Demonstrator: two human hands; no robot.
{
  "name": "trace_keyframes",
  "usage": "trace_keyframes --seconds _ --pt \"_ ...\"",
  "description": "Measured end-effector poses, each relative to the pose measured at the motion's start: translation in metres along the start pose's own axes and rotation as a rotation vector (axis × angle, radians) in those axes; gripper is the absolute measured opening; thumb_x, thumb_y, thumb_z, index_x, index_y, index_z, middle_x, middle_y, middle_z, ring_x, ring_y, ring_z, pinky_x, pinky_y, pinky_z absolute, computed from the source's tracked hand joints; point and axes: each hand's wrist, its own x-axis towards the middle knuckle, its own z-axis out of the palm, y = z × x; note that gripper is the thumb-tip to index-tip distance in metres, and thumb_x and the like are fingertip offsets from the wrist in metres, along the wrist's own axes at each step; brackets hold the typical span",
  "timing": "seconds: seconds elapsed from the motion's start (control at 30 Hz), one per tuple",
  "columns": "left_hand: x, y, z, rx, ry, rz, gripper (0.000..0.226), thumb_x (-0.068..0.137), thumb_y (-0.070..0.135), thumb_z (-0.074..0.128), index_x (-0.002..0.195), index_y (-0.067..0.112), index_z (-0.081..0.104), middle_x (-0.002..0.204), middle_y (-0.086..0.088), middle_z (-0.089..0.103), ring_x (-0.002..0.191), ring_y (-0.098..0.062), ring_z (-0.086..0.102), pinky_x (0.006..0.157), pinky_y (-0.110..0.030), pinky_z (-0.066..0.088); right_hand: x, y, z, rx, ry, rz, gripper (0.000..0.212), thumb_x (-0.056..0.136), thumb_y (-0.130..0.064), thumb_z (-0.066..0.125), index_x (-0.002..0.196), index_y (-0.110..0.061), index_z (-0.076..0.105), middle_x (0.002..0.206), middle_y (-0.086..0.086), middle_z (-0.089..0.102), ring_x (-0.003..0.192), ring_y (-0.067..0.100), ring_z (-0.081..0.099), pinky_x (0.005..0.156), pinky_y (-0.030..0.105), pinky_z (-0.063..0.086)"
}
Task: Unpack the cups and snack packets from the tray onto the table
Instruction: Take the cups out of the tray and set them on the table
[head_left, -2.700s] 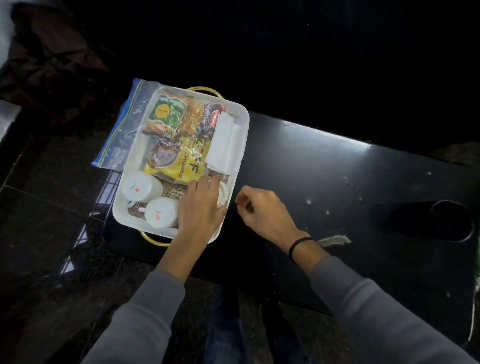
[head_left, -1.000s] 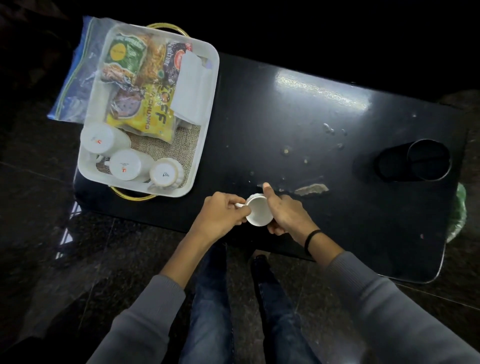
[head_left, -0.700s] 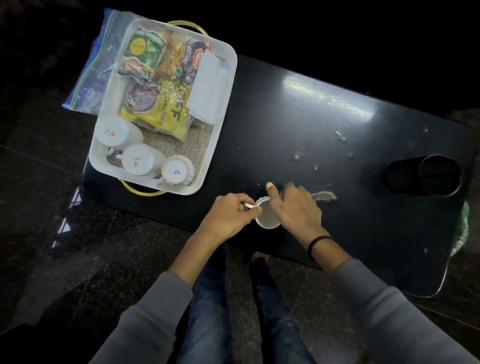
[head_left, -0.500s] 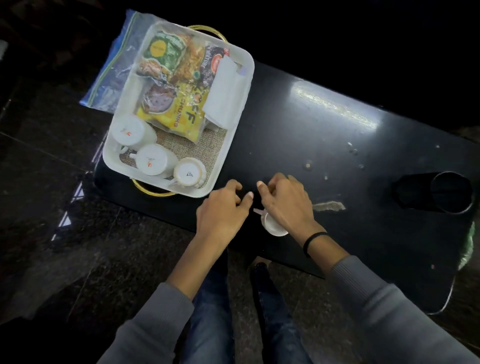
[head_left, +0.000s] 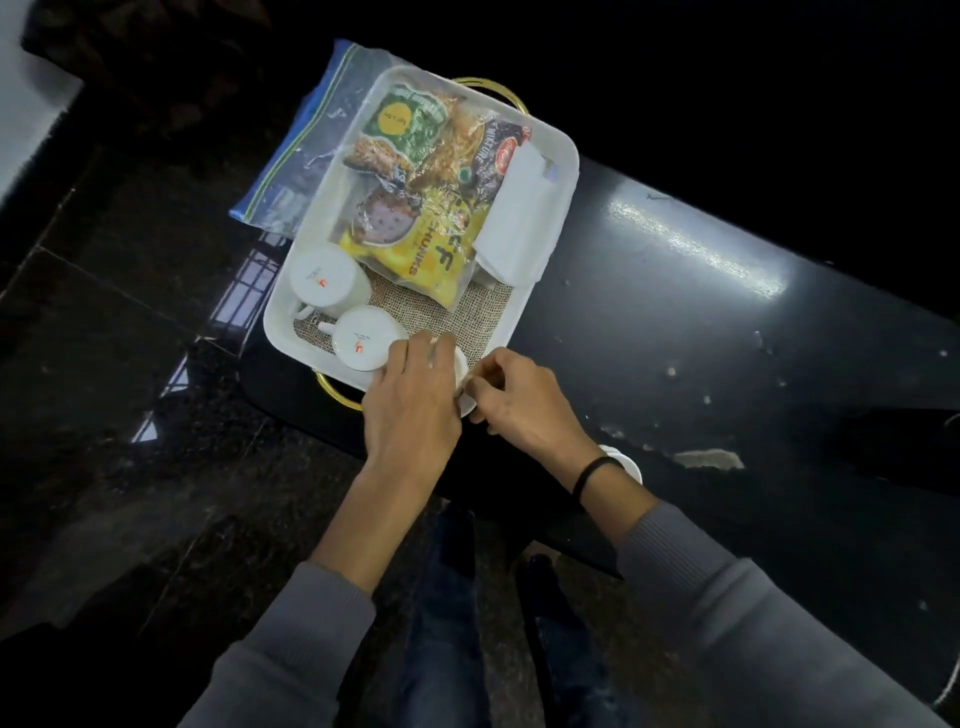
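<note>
The white tray (head_left: 565, 156) with gold handles sits at the left end of the black table (head_left: 701, 322). It holds two upturned white cups (head_left: 322, 278) (head_left: 363, 340) and a third cup (head_left: 464, 364), mostly hidden under my left hand (head_left: 415, 400), which closes over it at the tray's near corner. My right hand (head_left: 517, 408) has curled fingers beside that cup's rim, with nothing seen in it. Snack packets lie at the tray's far end: yellow (head_left: 431, 254), green (head_left: 405, 119), dark (head_left: 498, 150). Another white cup (head_left: 627, 465) stands on the table behind my right wrist.
A folded white paper (head_left: 519, 223) leans on the tray's right wall. A clear zip bag with a blue edge (head_left: 296, 166) lies under the tray's far left side. A pale scuffed patch (head_left: 709, 458) marks the table. My knees are below the table's near edge.
Both hands set a white cup down on the table near the front edge, then let go. They have moved left to the tray, and my left hand now covers the third cup.
</note>
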Motion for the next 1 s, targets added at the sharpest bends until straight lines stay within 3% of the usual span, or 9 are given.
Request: trace_keyframes --seconds 0.13,0.27,0.43,0.53,0.63,0.77,0.93,1.0 --pt "0.012 0.002 0.001 0.089 -0.041 0.018 0.055 0.087 0.029 0.072 0.135 0.017 0.047 0.137 -0.004 0.051 0.125 -0.025 0.048 0.079 -0.036 0.048 -0.002 0.007 -0.003 0.036 0.004 0.014 0.01 0.093 -0.025 0.06 0.097 -0.02 0.067 0.087 0.0 0.077 0.074 0.013 0.076 0.08 0.043 0.063" --pt "0.014 0.002 -0.003 -0.013 -0.041 0.028 0.062 0.081 0.032 0.077 0.136 0.018 0.05 0.134 -0.004 0.053 0.121 -0.025 0.05 0.074 -0.037 0.049 -0.008 0.016 -0.015 0.116 0.033 0.026 0.009 0.094 -0.026 0.061 0.096 -0.021 0.068 0.088 -0.004 0.077 0.072 0.011 0.076 0.078 0.039 0.064" --pt "0.005 0.021 -0.016 -0.391 0.157 -0.025 0.065 0.074 0.031 0.082 0.133 0.021 0.058 0.125 0.0 0.061 0.114 -0.021 0.058 0.082 -0.033 0.047 -0.018 0.025 -0.039 0.309 0.118 0.015 0.02 0.092 -0.045 0.067 0.102 -0.028 0.066 0.097 -0.008 0.075 0.076 0.003 0.074 0.063 0.019 0.057" --pt "0.002 0.038 -0.026 -0.749 0.187 -0.103 0.066 0.068 0.045 0.084 0.128 0.032 0.061 0.12 0.01 0.065 0.109 -0.007 0.06 0.088 -0.024 0.048 -0.028 0.031 -0.058 0.427 0.109 -0.009 0.041 0.089 -0.057 0.066 0.118 -0.028 0.065 0.111 -0.008 0.073 0.095 0.005 0.073 0.082 0.026 0.058" --pt "-0.002 0.06 -0.028 -1.046 0.106 -0.175 0.064 0.064 0.046 0.085 0.123 0.04 0.062 0.119 0.014 0.07 0.111 -0.007 0.065 0.097 -0.035 0.055 -0.037 0.038 -0.081 0.595 0.044 -0.019 0.038 0.092 -0.055 0.066 0.116 -0.026 0.07 0.106 -0.007 0.077 0.101 0.01 0.072 0.085 0.028 0.054" --pt "-0.007 0.091 -0.018 -1.305 -0.063 -0.149 0.061 0.067 0.041 0.088 0.123 0.035 0.065 0.12 0.005 0.073 0.113 -0.016 0.07 0.098 -0.051 0.056 -0.054 0.057 -0.113 0.704 -0.003 -0.028 0.038 0.092 -0.048 0.069 0.113 -0.016 0.075 0.089 -0.001 0.077 0.086 0.012 0.071 0.078 0.023 0.052" --pt "-0.018 0.118 -0.002 -1.139 -0.283 0.05 0.071 0.069 0.05 0.084 0.134 0.039 0.057 0.126 0.018 0.069 0.118 0.002 0.064 0.104 -0.038 0.053 -0.084 0.095 -0.142 0.632 0.139 -0.05 0.036 0.083 -0.042 0.079 0.112 -0.02 0.077 0.094 0.0 0.08 0.084 0.011 0.073 0.069 0.017 0.055" --pt "-0.025 0.123 0.002 -0.992 -0.366 0.116 0.084 0.069 0.057 0.082 0.144 0.041 0.047 0.137 0.021 0.062 0.129 0.006 0.054 0.11 -0.032 0.044 -0.095 0.117 -0.148 0.497 0.248 -0.028 0.044 0.075 -0.045 0.086 0.113 -0.026 0.075 0.101 -0.003 0.08 0.092 0.011 0.075 0.072 0.024 0.058"
